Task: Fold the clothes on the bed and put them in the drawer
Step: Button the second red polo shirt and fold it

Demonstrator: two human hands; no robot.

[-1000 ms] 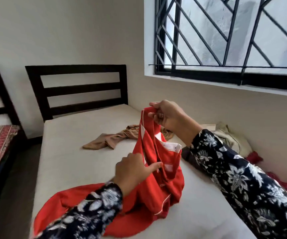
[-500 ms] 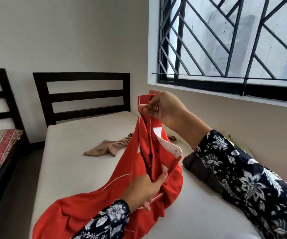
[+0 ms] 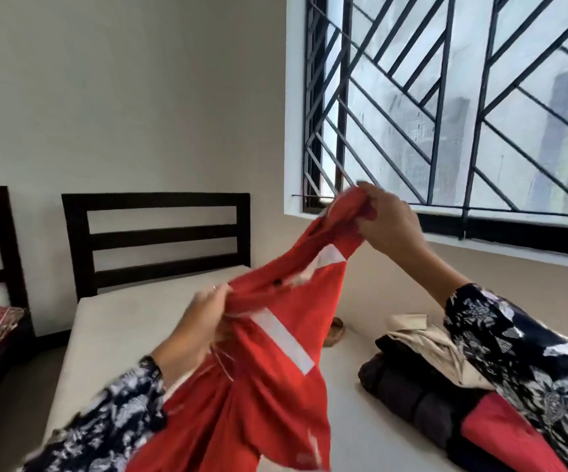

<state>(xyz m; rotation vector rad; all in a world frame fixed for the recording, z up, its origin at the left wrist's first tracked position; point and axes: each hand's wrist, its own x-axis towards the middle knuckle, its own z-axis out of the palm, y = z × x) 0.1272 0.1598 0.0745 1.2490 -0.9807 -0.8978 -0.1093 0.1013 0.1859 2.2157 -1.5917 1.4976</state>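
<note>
Head view: we see the red garment (image 3: pixel 275 352) stretched between both hands above the bed (image 3: pixel 112 335), the right hand (image 3: pixel 388 219) gripping its upper end high by the window, the left hand (image 3: pixel 201 321) clutching bunched cloth lower down.

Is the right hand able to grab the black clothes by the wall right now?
Probably not yet. The right hand is up high gripping the red garment, as is the left hand. The black clothes lie uncovered below the right arm, so letting go first should free the way.
</note>
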